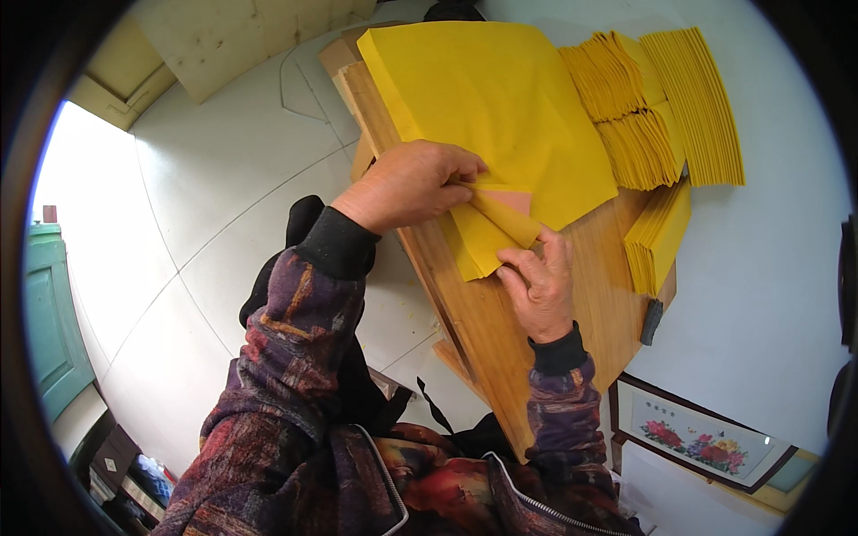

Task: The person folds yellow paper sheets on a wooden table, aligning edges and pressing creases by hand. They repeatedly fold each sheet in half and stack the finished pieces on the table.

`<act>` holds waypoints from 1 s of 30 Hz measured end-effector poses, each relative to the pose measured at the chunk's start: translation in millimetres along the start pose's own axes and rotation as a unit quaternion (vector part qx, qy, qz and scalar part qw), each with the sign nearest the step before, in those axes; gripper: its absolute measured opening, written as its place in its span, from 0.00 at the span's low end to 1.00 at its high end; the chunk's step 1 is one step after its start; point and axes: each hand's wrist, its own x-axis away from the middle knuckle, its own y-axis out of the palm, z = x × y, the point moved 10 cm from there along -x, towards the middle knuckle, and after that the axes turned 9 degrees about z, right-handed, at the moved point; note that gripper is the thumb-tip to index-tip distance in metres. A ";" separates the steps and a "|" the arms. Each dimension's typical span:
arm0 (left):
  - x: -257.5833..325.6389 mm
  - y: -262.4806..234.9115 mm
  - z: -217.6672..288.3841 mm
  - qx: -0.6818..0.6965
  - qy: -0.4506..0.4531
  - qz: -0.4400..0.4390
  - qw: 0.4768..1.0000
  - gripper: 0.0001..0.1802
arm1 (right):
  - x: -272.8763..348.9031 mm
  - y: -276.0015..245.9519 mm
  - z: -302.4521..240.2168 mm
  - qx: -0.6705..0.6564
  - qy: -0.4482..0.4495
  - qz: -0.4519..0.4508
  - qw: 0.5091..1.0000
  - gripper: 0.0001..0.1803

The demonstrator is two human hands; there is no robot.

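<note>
A folded yellow paper sheet [478, 239] lies near the left edge of the wooden table [585, 268], against a large stack of yellow paper [483, 94]. My left hand [407, 186] pinches the upper edge of this folded sheet between thumb and fingers. At its right corner, my right hand [542, 281] grips the paper with thumb and fingertips, and the flap there is lifted and curved. A pink patch [512, 200] shows beside the flap; whether it is a separate slip or the paper's other side, I cannot tell.
Bundles of folded yellow paper [617, 85] stand at the table's far right, with another tall bundle [697, 107] beside them. A smaller bundle [660, 237] sits nearer, by a dark block [652, 322]. A framed flower picture [702, 438] is at lower right.
</note>
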 end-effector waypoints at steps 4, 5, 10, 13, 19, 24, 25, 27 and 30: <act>-0.2 2.2 -1.9 0.004 -0.010 -0.007 1.000 0.08 | -2.4 -0.8 1.2 -0.004 0.001 0.002 1.000 0.14; -0.3 2.4 -2.2 0.012 -0.011 -0.007 1.000 0.08 | -2.8 -0.5 1.7 -0.004 0.003 0.000 1.000 0.13; -0.6 0.1 -1.8 0.010 0.005 0.008 1.000 0.11 | -4.1 1.3 3.2 -0.016 0.018 -0.013 1.000 0.12; -0.6 0.6 -2.2 0.009 0.000 0.005 1.000 0.11 | -4.9 1.0 2.9 -0.020 0.020 -0.015 0.999 0.10; -0.2 -0.4 -1.3 0.002 -0.010 0.005 1.000 0.11 | -6.6 0.0 0.9 -0.024 0.018 -0.006 1.000 0.08; -0.4 -0.7 -0.9 0.003 -0.009 0.004 1.000 0.11 | -7.8 0.2 1.8 -0.041 0.019 0.009 0.999 0.07; -0.5 -0.7 -0.8 0.004 -0.009 0.005 1.000 0.11 | -7.7 0.5 2.9 -0.047 0.024 0.012 0.999 0.07; -0.6 -0.5 0.1 0.003 -0.005 0.004 1.000 0.11 | -7.1 1.4 4.7 -0.060 0.034 0.017 0.997 0.08; -0.4 -0.2 1.5 -0.002 -0.001 0.001 1.000 0.13 | -5.0 5.3 10.1 -0.087 0.070 0.006 0.994 0.07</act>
